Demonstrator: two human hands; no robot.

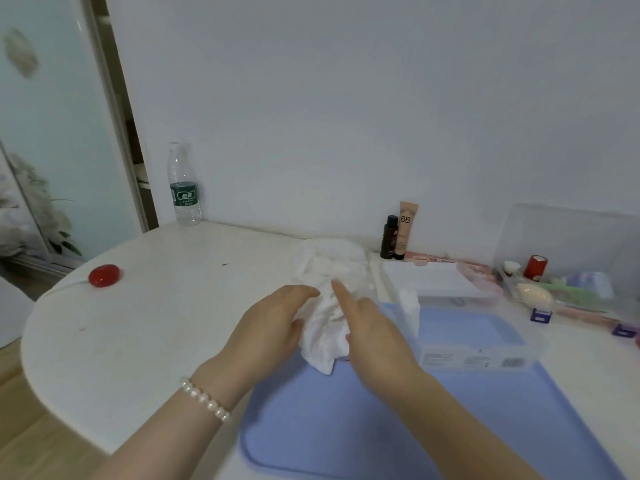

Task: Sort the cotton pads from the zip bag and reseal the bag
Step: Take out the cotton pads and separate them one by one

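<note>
Left hand [273, 323]: your fingers curl round the bag's left side.
Right hand [372, 327]: your forefinger lies straight on the bag; other fingers hidden.
Bag [323, 327]: between your hands, over the mat's [346, 427] far edge.

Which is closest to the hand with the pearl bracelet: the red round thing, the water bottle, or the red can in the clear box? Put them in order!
From the left hand:
1. The red round thing, to its left on the white table.
2. The water bottle, farther back by the wall.
3. The red can, far right in the clear box.
</note>
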